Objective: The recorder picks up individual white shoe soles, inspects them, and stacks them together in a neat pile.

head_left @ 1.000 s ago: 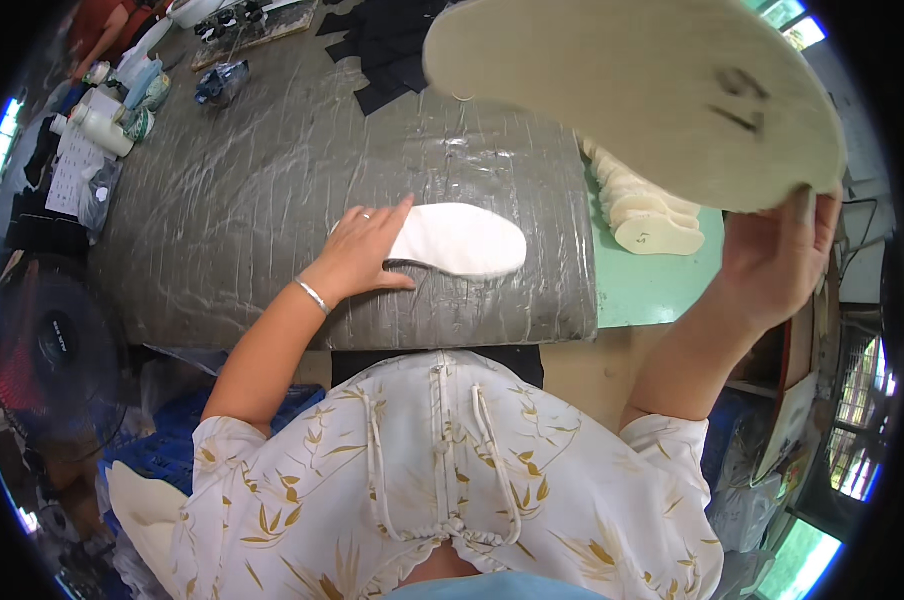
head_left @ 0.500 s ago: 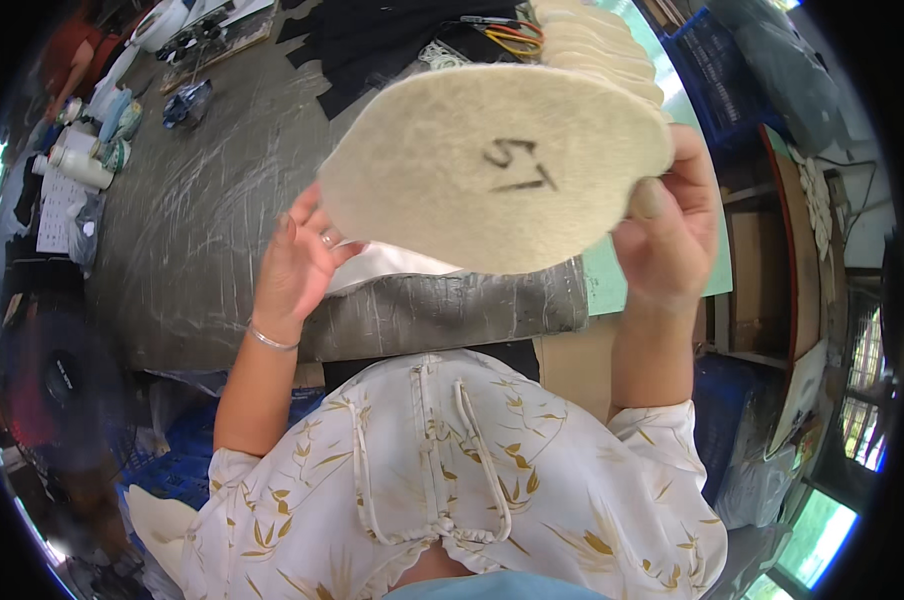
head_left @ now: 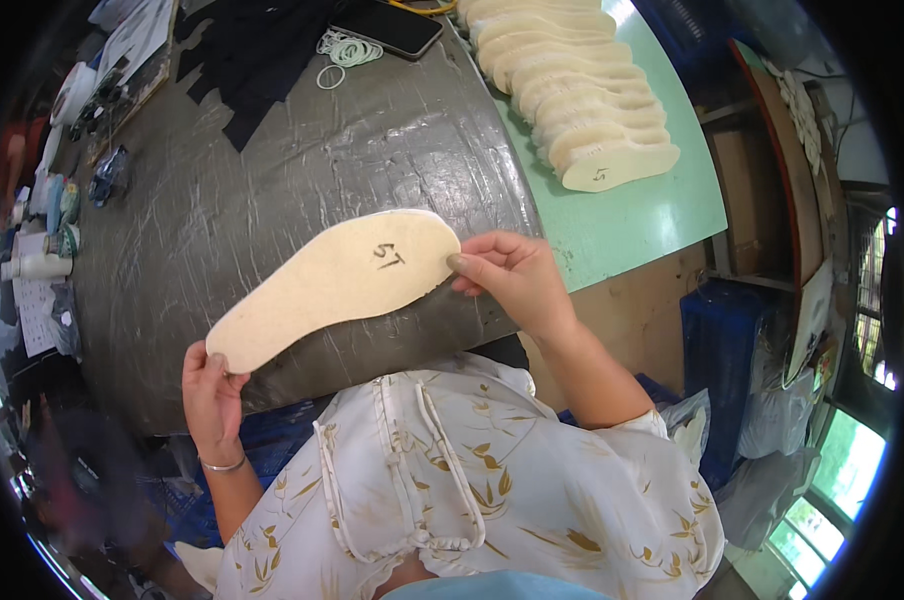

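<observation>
A cream felt shoe insole (head_left: 332, 290) with dark handwriting on it spans the gap between my two hands, above the near part of the dark grey worktable (head_left: 302, 150). My left hand (head_left: 212, 395) pinches its narrower end, thumb on top. At the wider end, my right hand (head_left: 512, 275) grips the edge between thumb and fingers. To the far right, a long row of similar cream insoles (head_left: 582, 90) lies overlapped on a pale green board (head_left: 612, 230); the nearest one bears similar marks.
Black cloth pieces (head_left: 247, 60), a smartphone (head_left: 392, 25) and pale elastic bands (head_left: 347, 48) lie at the back of the table. Bottles (head_left: 40, 266) and papers crowd its left edge. Right of the board stand a wooden shelf (head_left: 762, 190) and a blue crate (head_left: 717, 370).
The insole has come down from close to my head to just above the table, shifting left. My left hand, previously with fingers spread beside it, now pinches its narrow end.
</observation>
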{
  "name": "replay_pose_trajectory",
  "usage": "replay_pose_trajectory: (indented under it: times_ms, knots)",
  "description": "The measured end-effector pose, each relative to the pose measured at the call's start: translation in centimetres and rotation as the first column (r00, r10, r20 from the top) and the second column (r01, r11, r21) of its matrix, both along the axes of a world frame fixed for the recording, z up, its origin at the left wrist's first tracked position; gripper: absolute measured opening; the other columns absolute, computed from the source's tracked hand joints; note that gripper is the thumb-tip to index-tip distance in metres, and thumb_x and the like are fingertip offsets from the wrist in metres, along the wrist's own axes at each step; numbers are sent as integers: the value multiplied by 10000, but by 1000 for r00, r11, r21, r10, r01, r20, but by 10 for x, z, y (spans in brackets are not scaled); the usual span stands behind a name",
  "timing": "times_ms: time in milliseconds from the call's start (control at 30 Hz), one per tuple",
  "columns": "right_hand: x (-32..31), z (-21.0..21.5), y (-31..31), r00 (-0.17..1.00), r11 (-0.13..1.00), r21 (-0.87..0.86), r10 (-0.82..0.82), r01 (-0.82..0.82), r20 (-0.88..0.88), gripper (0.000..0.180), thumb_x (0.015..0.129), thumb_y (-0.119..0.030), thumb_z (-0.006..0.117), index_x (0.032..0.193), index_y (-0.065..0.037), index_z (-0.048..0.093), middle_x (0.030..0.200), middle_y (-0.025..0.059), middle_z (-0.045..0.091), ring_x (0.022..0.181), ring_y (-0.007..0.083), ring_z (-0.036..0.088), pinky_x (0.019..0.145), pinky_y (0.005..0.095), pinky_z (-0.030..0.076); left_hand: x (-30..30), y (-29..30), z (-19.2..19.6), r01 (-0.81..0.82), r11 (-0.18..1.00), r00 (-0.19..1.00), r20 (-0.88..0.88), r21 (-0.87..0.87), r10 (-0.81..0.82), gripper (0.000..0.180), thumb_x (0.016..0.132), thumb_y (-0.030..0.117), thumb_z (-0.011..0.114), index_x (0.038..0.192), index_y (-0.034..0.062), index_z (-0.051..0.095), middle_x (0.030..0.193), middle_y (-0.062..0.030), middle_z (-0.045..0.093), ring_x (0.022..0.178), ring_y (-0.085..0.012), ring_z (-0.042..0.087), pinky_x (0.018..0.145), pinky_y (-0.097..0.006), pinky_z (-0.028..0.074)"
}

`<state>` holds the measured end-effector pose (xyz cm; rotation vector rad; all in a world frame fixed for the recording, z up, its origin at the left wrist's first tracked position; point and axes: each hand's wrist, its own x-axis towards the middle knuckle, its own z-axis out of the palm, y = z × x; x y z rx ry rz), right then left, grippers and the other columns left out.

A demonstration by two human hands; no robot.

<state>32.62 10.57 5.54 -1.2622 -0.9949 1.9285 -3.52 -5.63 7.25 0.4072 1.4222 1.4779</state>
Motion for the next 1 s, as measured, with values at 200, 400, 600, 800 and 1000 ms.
replay_pose_trajectory:
  times_ms: [200, 400, 600, 800, 1000]
  knots:
    - [-3, -27, -2, 965, 965, 260, -33, -36, 260, 170, 906, -139, 730, 936, 28, 717, 807, 66, 698, 686, 92, 624, 628, 248, 507, -3, -4, -5, 29, 984, 984, -171, -178, -59, 174, 934, 52, 655, 1093, 15, 595, 912, -55, 668, 722, -99, 610, 638, -222, 505]
    - [-3, -33, 14, 941, 959, 269, -5, -92, 338, 177, 890, -145, 725, 910, 31, 717, 756, 109, 693, 625, 125, 620, 594, 278, 508, -11, 7, -8, 24, 957, 976, -203, -290, -85, 151, 942, 69, 655, 1073, 11, 605, 882, -43, 656, 703, -92, 587, 616, -225, 476]
    - [-2, -39, 22, 947, 960, 255, 29, -116, 321, 156, 883, -130, 721, 881, 26, 728, 782, 113, 692, 607, 154, 629, 574, 289, 500, -18, 13, -6, 45, 946, 974, -197, -320, -113, 152, 934, 65, 665, 1066, 21, 605, 898, -46, 673, 695, -89, 592, 599, -223, 474]
    - [-1, -43, 25, 951, 962, 240, 49, -127, 304, 142, 909, -109, 715, 896, 32, 723, 768, 41, 650, 640, 62, 552, 562, 236, 439, -26, 10, -5, 77, 934, 976, -166, -348, -142, 162, 921, 43, 672, 1067, 29, 602, 916, -49, 686, 691, -86, 604, 572, -217, 476]
    - [0, -46, 25, 940, 952, 278, 30, -131, 339, 134, 901, -100, 716, 915, 33, 729, 779, 79, 672, 633, 97, 577, 569, 257, 457, -24, 15, -4, 88, 929, 978, -146, -360, -149, 176, 920, 46, 674, 1077, 40, 595, 932, -52, 692, 695, -87, 604, 573, -216, 475]
